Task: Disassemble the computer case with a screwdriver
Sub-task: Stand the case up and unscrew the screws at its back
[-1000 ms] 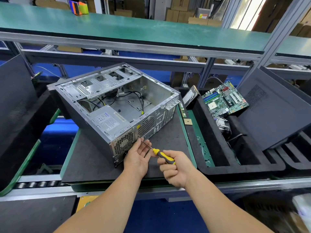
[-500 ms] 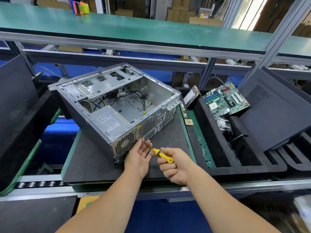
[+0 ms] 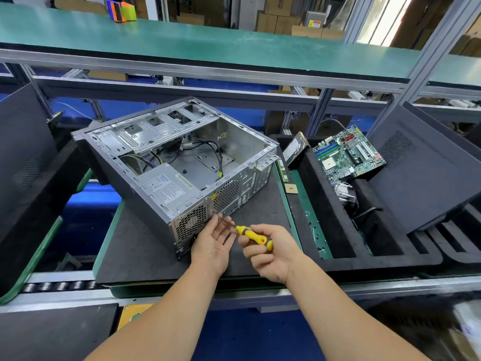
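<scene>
An open silver computer case [image 3: 197, 162] lies on its side on a dark foam mat [image 3: 140, 251], its power supply [image 3: 166, 188] still inside at the near corner. My right hand [image 3: 270, 252] grips a yellow-handled screwdriver [image 3: 253, 237]; the thin shaft points up-left at the case's rear panel, just right of the power supply's vent grille. My left hand [image 3: 212, 242] is at the shaft's tip, palm up, with its fingertips pinching the shaft against the panel.
A black foam tray [image 3: 335, 225] to the right holds a green motherboard [image 3: 348, 152], a heatsink, a drive and a leaning dark side panel [image 3: 421, 173]. Small screws lie on a green strip beside the mat. Another dark panel [image 3: 23, 157] leans at left. A green shelf runs overhead.
Both hands have stayed at the rear panel. My right hand's grip on the handle has turned a little; the case has not moved.
</scene>
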